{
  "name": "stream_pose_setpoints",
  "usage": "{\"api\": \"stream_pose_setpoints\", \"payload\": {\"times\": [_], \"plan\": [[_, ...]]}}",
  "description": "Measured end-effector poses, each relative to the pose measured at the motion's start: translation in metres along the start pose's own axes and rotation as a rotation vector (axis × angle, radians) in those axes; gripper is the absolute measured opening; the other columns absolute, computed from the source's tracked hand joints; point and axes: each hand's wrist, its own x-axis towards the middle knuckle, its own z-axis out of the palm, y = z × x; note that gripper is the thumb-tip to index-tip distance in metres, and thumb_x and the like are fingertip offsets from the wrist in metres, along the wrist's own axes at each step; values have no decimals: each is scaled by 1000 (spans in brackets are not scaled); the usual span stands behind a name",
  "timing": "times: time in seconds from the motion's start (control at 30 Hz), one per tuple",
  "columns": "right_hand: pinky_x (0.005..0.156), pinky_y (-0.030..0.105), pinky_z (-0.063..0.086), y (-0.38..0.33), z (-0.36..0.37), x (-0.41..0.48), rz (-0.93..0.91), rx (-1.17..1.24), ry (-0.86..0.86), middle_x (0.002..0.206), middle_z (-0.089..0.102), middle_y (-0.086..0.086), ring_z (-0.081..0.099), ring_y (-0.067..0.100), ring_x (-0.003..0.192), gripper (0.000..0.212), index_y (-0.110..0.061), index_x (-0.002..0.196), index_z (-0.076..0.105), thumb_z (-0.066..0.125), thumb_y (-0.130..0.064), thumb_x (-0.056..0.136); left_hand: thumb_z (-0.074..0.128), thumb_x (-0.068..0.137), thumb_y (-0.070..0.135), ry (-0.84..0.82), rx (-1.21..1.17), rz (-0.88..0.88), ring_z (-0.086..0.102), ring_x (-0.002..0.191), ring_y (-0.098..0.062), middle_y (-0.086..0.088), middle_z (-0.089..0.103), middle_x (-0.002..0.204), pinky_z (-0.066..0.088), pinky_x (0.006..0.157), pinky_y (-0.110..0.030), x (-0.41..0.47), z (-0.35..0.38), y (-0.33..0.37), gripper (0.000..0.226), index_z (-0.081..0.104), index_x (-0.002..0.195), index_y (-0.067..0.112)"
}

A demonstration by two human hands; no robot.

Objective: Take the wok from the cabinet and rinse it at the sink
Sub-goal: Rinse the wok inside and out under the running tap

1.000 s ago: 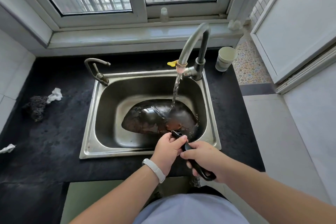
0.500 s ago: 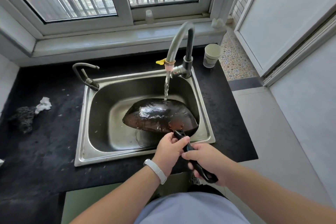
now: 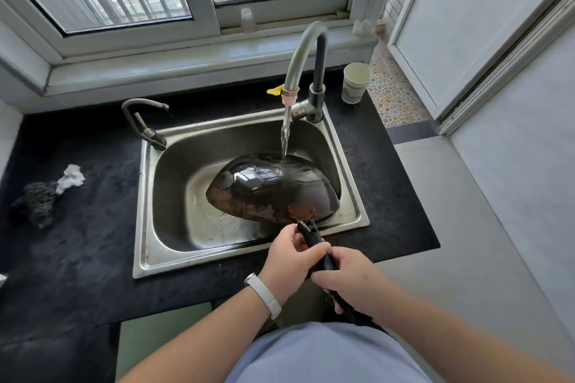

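Note:
A dark wok [image 3: 273,186] hangs bottom-up over the steel sink [image 3: 146,214], its wet, shiny underside facing me. Water runs from the tall faucet [image 3: 306,50] onto the wok's far edge. The wok's black handle [image 3: 311,232] reaches toward me over the sink's front rim. My left hand [image 3: 291,258] grips the handle close to the wok. My right hand [image 3: 348,277] grips it further back, and the handle's end sticks out below that hand.
The sink sits in a black countertop [image 3: 77,258]. A small second tap [image 3: 140,121] stands at the sink's back left corner. A paper cup [image 3: 356,82] is behind the faucet, a dark scourer [image 3: 39,199] and a white wad [image 3: 73,177] lie at left. Grey floor lies to the right.
The wok has been turned over: a second ago its inside faced up under the stream, now its domed underside is up. Both hands kept their hold on the handle.

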Motion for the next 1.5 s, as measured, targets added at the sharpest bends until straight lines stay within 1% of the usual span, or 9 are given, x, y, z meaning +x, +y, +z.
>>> {"api": "stream_pose_setpoints", "payload": {"times": [0.13, 0.37, 0.5, 0.6, 0.77, 0.87, 1.13, 1.27, 1.5], "plan": [[43, 25, 47, 4, 5, -6, -46, -38, 3, 73, 60, 8, 56, 13, 41, 14, -13, 100, 60, 65, -14, 87, 80, 78, 15, 3, 64, 45, 71, 94, -23, -11, 74, 97, 59, 84, -34, -4, -4, -7, 33, 61, 104, 11], [46, 17, 42, 7, 6, -1, -152, -135, 3, 68, 58, -6, 51, 0, 42, 18, -21, 92, 60, 70, -10, 82, 81, 77, 22, 74, 116, 79, 68, 84, -13, -2, 73, 92, 58, 79, -30, -8, -9, -6, 33, 59, 102, 21], [57, 21, 43, 1, 6, 7, -180, -148, -1, 70, 58, -5, 52, 5, 58, 17, -15, 94, 65, 71, -13, 78, 80, 78, 20, 112, 91, 71, 69, 88, -15, -2, 72, 94, 58, 81, -31, -8, -14, -1, 31, 59, 101, 24], [60, 26, 44, -4, 6, 12, -177, -164, -30, 73, 59, -2, 53, 9, 62, 23, -12, 96, 66, 70, -18, 74, 78, 81, 17, 128, 59, 59, 69, 93, -17, -4, 72, 98, 59, 83, -31, -9, -17, 3, 30, 57, 101, 25], [60, 28, 48, -13, 6, 21, -144, -114, -113, 76, 63, 2, 58, 13, 64, 27, -14, 102, 67, 69, -17, 76, 77, 81, 14, 185, 11, 53, 68, 86, -10, -6, 72, 98, 57, 77, -23, -9, -23, 7, 29, 58, 103, 20], [60, 29, 48, -17, 5, 26, -135, -100, -146, 76, 62, 4, 58, 14, 64, 25, -15, 102, 67, 68, -16, 76, 76, 83, 13, 197, -10, 50, 68, 86, -11, -9, 72, 98, 57, 77, -22, -9, -25, 9, 29, 59, 106, 15], [62, 30, 45, -20, -9, 38, -106, -151, -133, 75, 58, 3, 55, 15, 65, 30, -8, 101, 67, 69, -18, 74, 76, 82, 11, 206, -72, 29, 71, 95, -22, -10, 74, 100, 59, 84, -32, 8, -15, 6, 28, 60, 106, 13], [64, 33, 42, -18, -19, 40, -108, -155, -108, 73, 54, 4, 51, 16, 65, 41, -1, 100, 64, 68, -24, 66, 76, 83, 9, 188, -80, 29, 71, 96, -22, -9, 74, 101, 58, 83, -29, 14, -5, 9, 29, 60, 107, 12], [64, 34, 44, -7, -28, 30, -87, -103, -94, 75, 56, 4, 53, 17, 65, 40, -4, 102, 65, 67, -23, 67, 76, 82, 15, 132, -12, 11, 70, 95, -19, -7, 73, 100, 58, 83, -29, 13, 8, 10, 31, 59, 108, 14]]}}
